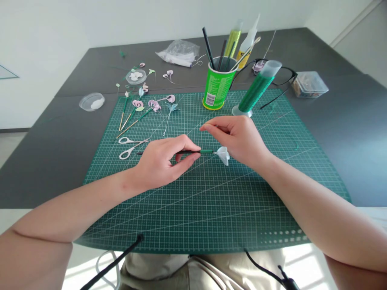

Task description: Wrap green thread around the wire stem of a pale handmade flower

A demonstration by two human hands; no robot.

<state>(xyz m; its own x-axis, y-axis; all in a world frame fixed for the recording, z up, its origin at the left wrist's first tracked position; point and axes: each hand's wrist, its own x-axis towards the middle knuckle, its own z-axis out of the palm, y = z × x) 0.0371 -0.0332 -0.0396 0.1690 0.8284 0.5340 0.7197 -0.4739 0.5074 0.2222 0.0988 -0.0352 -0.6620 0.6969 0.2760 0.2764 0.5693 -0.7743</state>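
Note:
My left hand (163, 161) pinches a thin dark stick between thumb and fingers, low over the cutting mat (193, 201). Green wrapping covers the stick's right end (207, 151), and a pale bluish-white flower (223, 155) extends beyond it. My right hand (242, 135) hovers above and to the right of the flower, thumb and forefinger pressed together. Anything between those fingertips is too fine to make out. White-handled scissors (127, 153) lie left of my left hand, their blades partly covered by it.
Several small crocheted-looking flowers (154, 105) on stems lie at the mat's back left. Behind my hands stand a green can (219, 86) of tools and a green thread spool (256, 90). Glasses (284, 76), a clear box (311, 84) and small dishes (92, 102) surround the mat.

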